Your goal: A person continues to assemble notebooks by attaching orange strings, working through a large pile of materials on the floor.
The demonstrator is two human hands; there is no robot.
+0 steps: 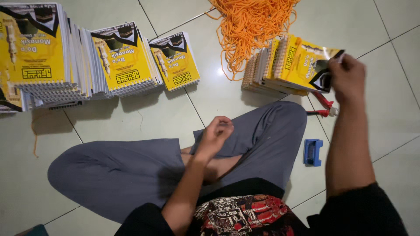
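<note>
The right hand [348, 78], at the upper right of the frame, is closed in a pinch on the corner of a yellow booklet [306, 63], the top one of a short slanted pile [262, 74] of spiral-bound booklets lying on the tiled floor [144, 118]; the booklet is lifted at the held corner. Just below that hand, red-handled pliers [323, 107] lie on the floor, touching or nearly touching the pile's lower edge, and further down, near the right forearm, sits a small blue block [313, 152]. Above the pile, at the top centre of the frame, a loose heap of orange cord [249, 26] spreads over the tiles, its lower strands reaching the pile's left end. The left hand [215, 134], at the centre of the frame, hovers over the crossed legs in grey trousers [118, 170], fingers curled loosely with the tips drawn together; I cannot tell whether it holds anything. Well apart from both hands, across the upper left of the frame, stand several taller stacks [78, 57] of the same yellow booklets, stepping down in height toward the right. A thin strand of orange cord [35, 135] trails on the floor under the leftmost stack.
</note>
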